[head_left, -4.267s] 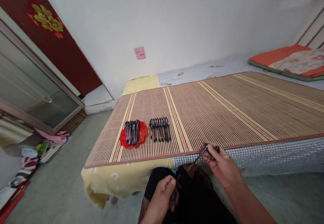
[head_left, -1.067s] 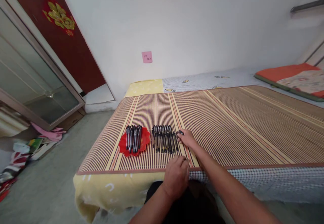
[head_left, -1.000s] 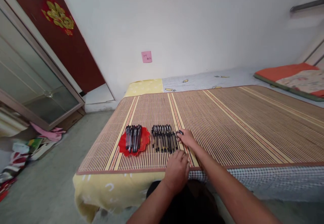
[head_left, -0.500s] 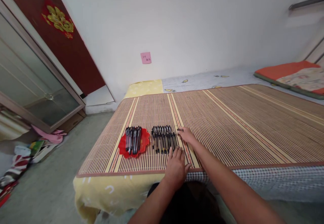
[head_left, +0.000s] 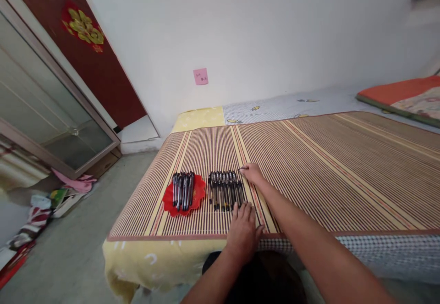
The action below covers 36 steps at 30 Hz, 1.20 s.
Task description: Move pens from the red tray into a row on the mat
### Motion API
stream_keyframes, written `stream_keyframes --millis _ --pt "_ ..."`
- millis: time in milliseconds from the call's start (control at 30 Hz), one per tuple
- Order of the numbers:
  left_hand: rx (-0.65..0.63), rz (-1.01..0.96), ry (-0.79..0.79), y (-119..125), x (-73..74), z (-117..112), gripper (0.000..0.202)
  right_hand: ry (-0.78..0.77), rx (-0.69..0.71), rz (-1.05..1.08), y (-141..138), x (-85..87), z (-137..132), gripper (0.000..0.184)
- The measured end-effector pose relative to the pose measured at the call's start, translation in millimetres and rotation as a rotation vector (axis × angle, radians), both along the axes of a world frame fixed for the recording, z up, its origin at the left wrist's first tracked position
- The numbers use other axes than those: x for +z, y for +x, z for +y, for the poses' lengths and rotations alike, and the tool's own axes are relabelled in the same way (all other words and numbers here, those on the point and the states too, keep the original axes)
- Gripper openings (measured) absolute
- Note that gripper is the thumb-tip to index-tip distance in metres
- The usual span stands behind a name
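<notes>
Dark pens (head_left: 225, 191) lie side by side in a close row on the striped mat. Their near ends point toward me, with dark, shiny pieces along the far end of the row. My left hand (head_left: 243, 228) rests flat and open by the near right end of the row, its fingertips touching or almost touching the pens there. Beyond it, my right hand (head_left: 250, 173) is pinched at the far right corner of the row. A small dark end shows at its fingertips, too small to name. More pens (head_left: 183, 191) lie bunched on a red scalloped plate (head_left: 199, 195) to the left.
The woven mat (head_left: 309, 171) covers much of the bed, over a yellow cloth (head_left: 154, 262) and checked bedding. An orange folded quilt (head_left: 388, 91) lies at the far right. A pink note (head_left: 200, 76) sticks to the wall. Clothes and other items lie on the floor at left.
My right hand has shifted slightly away from me along the row's right side, still pinched. My left hand stays by the pens' near ends. The camera view has turned slightly left.
</notes>
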<state>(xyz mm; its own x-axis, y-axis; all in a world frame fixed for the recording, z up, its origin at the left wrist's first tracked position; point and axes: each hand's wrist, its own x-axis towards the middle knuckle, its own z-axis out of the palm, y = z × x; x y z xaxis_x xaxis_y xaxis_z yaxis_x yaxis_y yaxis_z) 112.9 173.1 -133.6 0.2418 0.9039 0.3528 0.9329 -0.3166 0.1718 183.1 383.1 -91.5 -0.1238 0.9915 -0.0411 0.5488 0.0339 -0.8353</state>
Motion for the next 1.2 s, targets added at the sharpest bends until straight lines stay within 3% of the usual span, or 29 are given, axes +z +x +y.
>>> stream_keyframes --millis 400,733,1200 --pt "0.0 0.001 -0.011 0.6 -3.0 -0.2 0.049 0.016 -0.025 -0.049 -11.5 -13.0 8.4 0.01" --pt "-0.003 -0.016 -0.029 1.2 -1.7 -1.4 0.052 0.067 0.023 -0.129 -8.4 -13.7 2.7 0.007" --pt "-0.011 -0.024 -0.037 2.4 4.0 -2.5 0.045 0.056 0.031 0.177 7.0 -30.4 -12.7 0.011"
